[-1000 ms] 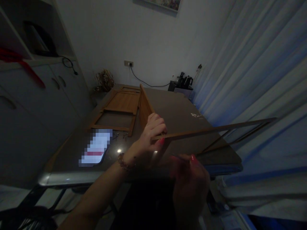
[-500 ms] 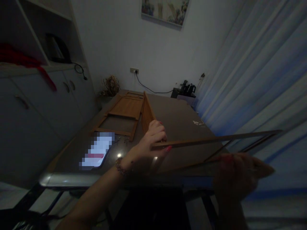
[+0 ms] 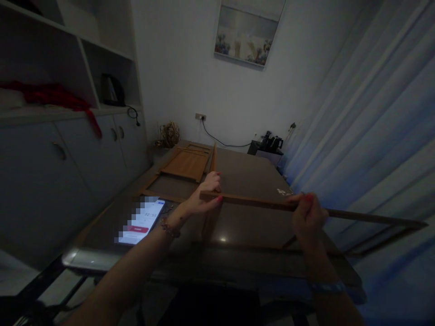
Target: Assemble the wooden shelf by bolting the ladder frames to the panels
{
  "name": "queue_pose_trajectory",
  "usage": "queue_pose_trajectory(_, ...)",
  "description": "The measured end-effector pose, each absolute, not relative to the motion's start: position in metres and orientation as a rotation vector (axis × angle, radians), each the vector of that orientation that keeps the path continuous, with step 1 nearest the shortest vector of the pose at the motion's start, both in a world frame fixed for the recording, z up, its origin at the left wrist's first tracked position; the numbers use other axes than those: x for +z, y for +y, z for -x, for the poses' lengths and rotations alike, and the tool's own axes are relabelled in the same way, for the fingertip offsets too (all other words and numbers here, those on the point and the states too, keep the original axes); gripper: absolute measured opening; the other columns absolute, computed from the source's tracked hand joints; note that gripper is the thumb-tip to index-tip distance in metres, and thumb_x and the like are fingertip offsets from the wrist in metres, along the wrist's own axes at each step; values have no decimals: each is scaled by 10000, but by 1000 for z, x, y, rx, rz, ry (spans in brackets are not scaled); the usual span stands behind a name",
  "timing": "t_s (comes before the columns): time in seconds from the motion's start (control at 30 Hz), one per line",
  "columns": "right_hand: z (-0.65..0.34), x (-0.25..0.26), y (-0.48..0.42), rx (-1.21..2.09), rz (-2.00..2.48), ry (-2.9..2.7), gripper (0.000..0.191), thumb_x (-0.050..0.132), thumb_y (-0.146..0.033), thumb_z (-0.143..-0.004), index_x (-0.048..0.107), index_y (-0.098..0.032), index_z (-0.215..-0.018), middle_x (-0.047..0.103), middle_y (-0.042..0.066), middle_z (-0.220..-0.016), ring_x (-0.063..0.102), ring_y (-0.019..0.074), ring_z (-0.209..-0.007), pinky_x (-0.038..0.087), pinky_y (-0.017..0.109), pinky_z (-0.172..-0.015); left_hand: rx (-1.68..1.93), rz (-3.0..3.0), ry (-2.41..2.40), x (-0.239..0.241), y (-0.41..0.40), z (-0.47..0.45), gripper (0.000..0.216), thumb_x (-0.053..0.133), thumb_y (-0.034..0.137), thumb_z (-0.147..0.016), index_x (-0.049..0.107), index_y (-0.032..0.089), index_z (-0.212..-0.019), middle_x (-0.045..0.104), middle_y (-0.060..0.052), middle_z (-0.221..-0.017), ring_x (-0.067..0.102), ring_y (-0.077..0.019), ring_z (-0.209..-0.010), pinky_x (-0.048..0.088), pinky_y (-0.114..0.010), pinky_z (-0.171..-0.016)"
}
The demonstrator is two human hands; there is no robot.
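A long wooden frame (image 3: 258, 202) is held level above the dark table (image 3: 251, 170); its far end sticks out to the right past the table edge. My left hand (image 3: 204, 199) is closed on the frame's left end. My right hand (image 3: 306, 215) grips the top rail near its middle, fingers wrapped over it. An upright wooden panel (image 3: 214, 159) stands just behind my left hand, joined to flat wooden frame parts (image 3: 185, 164) lying on the table.
A lit phone (image 3: 142, 222) lies near the table's front left corner, small metal hardware beside it. Cabinets and shelves line the left wall. A curtain hangs at the right. A kettle (image 3: 272, 142) stands on a low stand beyond the table.
My right hand has come up from below the table edge and taken hold of the frame's top rail. The frame has swung lower at its right end. The view has tilted upward.
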State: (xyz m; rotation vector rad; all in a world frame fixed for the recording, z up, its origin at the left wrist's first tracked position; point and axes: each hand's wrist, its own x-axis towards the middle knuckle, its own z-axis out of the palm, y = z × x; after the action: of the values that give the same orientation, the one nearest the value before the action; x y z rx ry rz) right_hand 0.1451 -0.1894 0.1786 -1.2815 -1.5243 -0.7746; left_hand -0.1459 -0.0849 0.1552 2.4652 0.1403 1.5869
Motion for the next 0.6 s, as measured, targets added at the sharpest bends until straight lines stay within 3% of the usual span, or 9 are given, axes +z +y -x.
queue_pose_trajectory(0.27,-119,175,-173,-858,1354,-1486,347,336,-297,-956,517,-186,-681,603,53,-588,552,160,-532,387,280,-572,1527,-2325,176,158,-73,170,310,385,482,-887,428,208,-747,470,-4,-766,486,-163,-805,342,-479,-1077)
queue_pose_trajectory(0.6,-116,176,-172,-857,1315,-1510,366,362,-299,-947,561,-172,-668,604,53,-569,543,159,-517,381,278,-561,1518,-2278,164,158,-73,174,372,373,532,-876,443,196,-733,513,-24,-782,538,-184,-860,315,-517,-1098)
